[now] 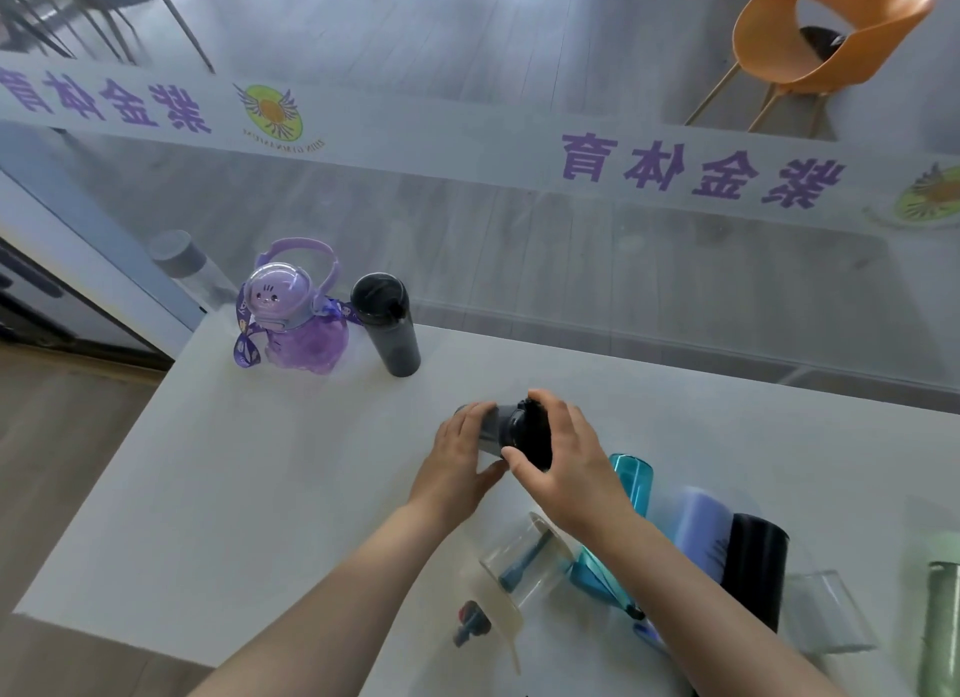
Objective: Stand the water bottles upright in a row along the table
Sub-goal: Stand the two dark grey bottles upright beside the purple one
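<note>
Both hands meet at the centre of the frame on a smoky grey bottle (493, 429) lying on its side on the white table (208, 488): the left hand (460, 455) wraps its body, the right hand (563, 457) closes over the black cap, so most of the bottle is covered and only a short stretch of it shows. Up at the upper left of the table, 2 bottles stand upright side by side, a purple bottle (298, 322) with a domed lid and strap, and a dark grey bottle (387, 325) just to its right. At the lower right lies a jumble: a clear bottle (522, 566) on its side, a blue bottle (631, 481) half hidden behind the right forearm, and a lilac and black bottle (737, 546). A green bottle (943, 592) is cut off by the right edge. Motion blur softens this whole pile.
</note>
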